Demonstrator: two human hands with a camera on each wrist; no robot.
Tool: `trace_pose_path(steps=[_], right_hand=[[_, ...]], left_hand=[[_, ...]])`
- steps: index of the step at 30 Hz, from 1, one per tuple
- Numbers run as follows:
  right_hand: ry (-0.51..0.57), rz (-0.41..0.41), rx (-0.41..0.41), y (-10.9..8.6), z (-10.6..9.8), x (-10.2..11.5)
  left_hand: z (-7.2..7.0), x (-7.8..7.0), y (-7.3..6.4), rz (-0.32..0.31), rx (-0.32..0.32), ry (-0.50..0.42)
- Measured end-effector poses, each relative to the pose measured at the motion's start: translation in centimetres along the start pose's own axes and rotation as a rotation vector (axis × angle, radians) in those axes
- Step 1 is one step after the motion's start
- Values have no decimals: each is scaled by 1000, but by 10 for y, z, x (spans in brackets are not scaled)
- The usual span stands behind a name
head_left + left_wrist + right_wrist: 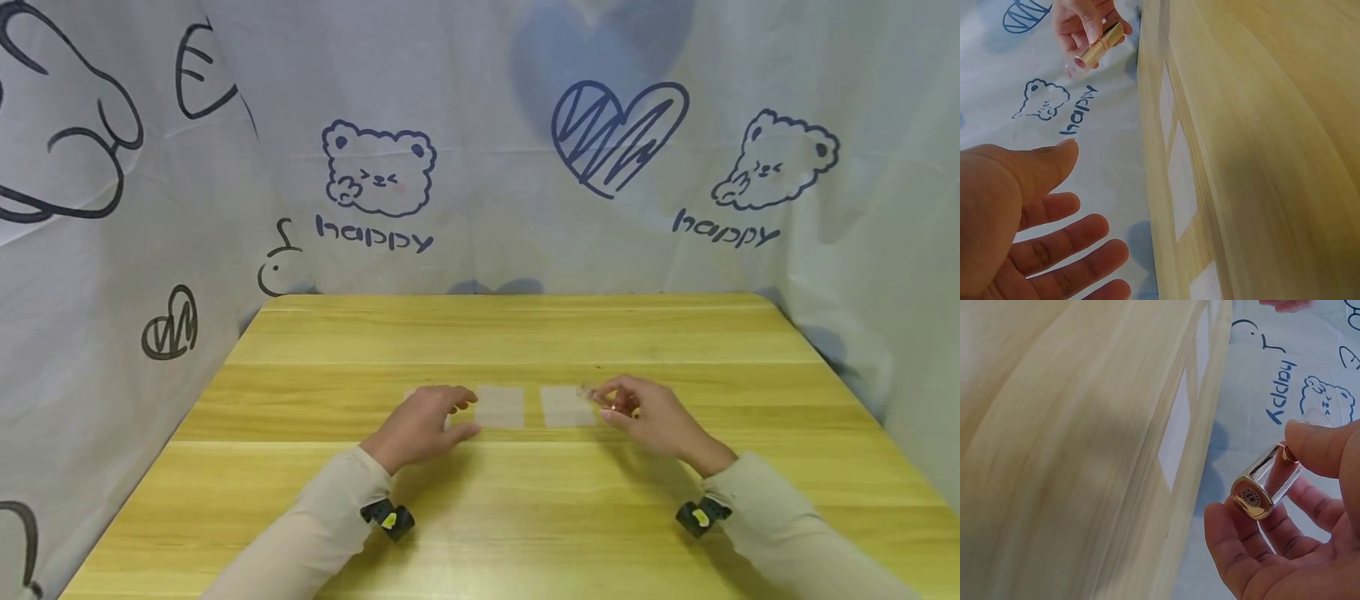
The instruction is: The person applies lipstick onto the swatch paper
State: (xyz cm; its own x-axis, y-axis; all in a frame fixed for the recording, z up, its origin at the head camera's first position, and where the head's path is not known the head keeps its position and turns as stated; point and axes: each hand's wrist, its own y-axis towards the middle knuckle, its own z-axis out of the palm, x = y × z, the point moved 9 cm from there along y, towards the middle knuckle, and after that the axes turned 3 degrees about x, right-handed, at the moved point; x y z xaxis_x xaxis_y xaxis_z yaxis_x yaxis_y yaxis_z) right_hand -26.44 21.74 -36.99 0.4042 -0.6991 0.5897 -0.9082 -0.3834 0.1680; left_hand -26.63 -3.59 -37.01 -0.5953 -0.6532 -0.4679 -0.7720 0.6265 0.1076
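Note:
My right hand (654, 414) pinches a shiny gold lipstick (1266, 481) between thumb and fingers. Its flat base with a round label faces the right wrist camera; in the left wrist view the lipstick (1102, 46) has a clear part at its far end. It is held above the table beside the right white paper square (562, 407). My left hand (426, 423) holds nothing, its fingers apart and loosely bent. It hovers left of the middle paper square (500, 407) and hides most of a third square (410, 392).
The squares lie in a row on a yellow wood-grain table (510, 517). White cloth (480, 100) with drawn bears and hearts hangs behind the table and along its sides. Dark wrist cameras (390, 518) are strapped over both pale sleeves.

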Motion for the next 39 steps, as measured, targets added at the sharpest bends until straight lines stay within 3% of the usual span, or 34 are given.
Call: trace_pose_path(steps=[18,29,39], right_hand=[[0,0,-1,9,7,15],[0,-38,0,16,10,29],[59,-21,69,19,25,34]], left_hand=[[9,-24,20,62,38,-6],[11,-38,33,68,45,28],[19,-40,36,54,69,21]])
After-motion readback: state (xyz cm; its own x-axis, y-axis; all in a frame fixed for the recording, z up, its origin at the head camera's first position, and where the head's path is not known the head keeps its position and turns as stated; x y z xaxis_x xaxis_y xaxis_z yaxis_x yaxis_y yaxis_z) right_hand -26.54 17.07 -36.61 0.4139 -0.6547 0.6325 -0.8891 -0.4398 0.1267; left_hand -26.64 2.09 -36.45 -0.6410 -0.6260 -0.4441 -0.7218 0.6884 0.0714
